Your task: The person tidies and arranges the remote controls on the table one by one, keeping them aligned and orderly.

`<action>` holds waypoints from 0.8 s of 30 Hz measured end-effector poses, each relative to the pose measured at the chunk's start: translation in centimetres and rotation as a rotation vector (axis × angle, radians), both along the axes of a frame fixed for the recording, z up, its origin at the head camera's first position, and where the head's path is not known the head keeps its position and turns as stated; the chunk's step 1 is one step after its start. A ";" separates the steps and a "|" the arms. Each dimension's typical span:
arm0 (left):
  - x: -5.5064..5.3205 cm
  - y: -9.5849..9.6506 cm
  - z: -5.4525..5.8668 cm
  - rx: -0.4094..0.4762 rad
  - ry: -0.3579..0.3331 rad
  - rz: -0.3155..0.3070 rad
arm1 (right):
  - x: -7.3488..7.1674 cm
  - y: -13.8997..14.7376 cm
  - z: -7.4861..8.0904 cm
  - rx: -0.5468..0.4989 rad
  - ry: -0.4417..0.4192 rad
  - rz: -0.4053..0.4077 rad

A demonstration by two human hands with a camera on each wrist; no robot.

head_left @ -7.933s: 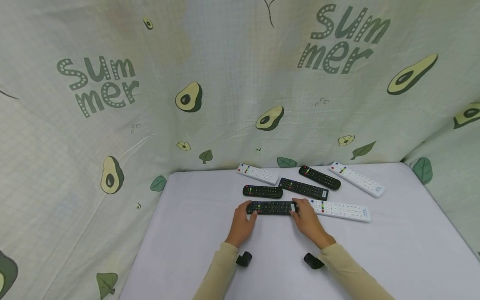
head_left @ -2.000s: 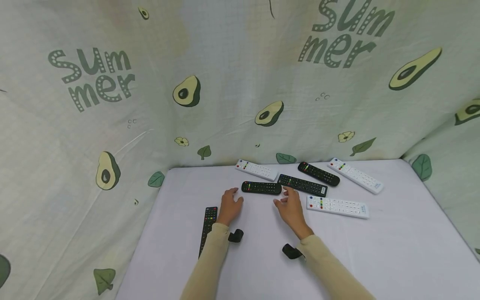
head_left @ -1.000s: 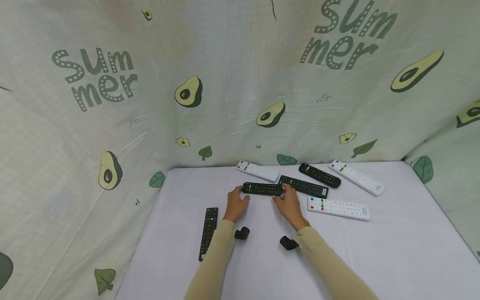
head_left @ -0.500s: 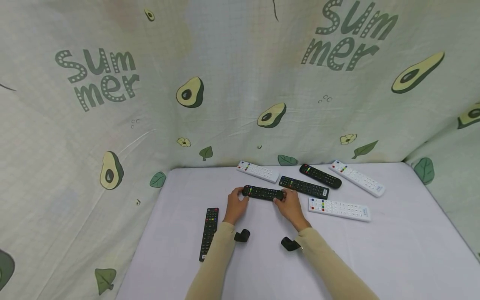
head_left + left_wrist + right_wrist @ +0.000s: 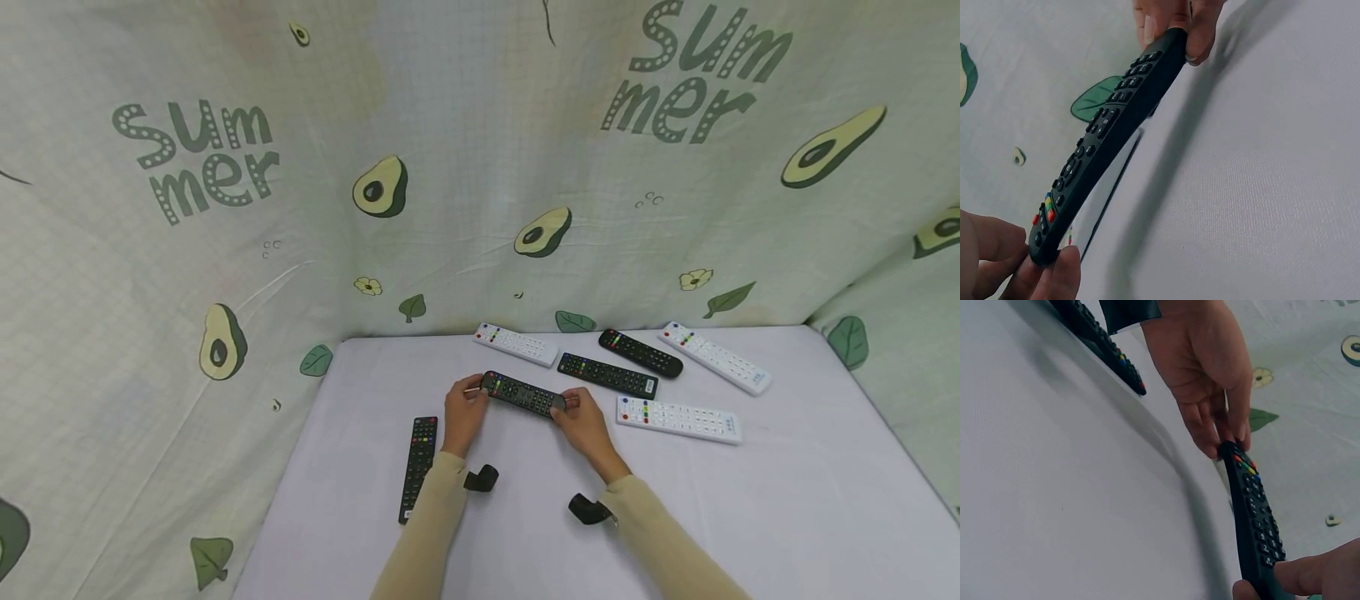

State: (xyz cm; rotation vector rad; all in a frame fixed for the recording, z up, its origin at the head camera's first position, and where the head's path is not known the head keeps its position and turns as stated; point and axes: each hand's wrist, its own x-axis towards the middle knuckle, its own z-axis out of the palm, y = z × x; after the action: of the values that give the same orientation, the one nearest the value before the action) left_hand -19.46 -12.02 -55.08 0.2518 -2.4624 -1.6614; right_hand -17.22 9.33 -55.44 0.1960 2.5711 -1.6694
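A black remote control with rounded ends and coloured buttons is held above the table between both hands. My left hand pinches its left end, the one with the coloured buttons, as the left wrist view also shows on the remote. The right hand pinches the opposite end between thumb and fingers. The remote tilts down towards the right in the head view. Beside the left forearm lies another black remote, set lengthwise and partly covered by the sleeve.
Behind the hands lie a white remote, a black remote and a rounded black remote. To the right are two more white remotes, one near and one far. A printed curtain hangs behind the white table.
Earlier, both hands held the other black remote, which now lies at the left. They then reached the rounded black one, gripped its ends, lifted it nearer and tilted it.
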 end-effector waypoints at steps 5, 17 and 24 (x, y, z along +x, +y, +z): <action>0.5 -0.5 0.3 0.085 0.006 0.017 | 1.2 0.1 0.1 -0.056 -0.022 -0.003; 1.8 -0.9 1.0 0.182 -0.094 -0.007 | 3.9 0.3 0.7 -0.135 -0.055 0.016; 2.3 -1.0 1.3 0.195 -0.157 -0.012 | 5.2 0.4 0.9 -0.168 -0.086 0.026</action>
State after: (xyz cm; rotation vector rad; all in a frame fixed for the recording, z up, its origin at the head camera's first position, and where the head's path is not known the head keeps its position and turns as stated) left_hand -17.20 -13.02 -53.75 0.4074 -2.4129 -1.9587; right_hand -12.01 9.78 -54.49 0.2180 2.3475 -1.8144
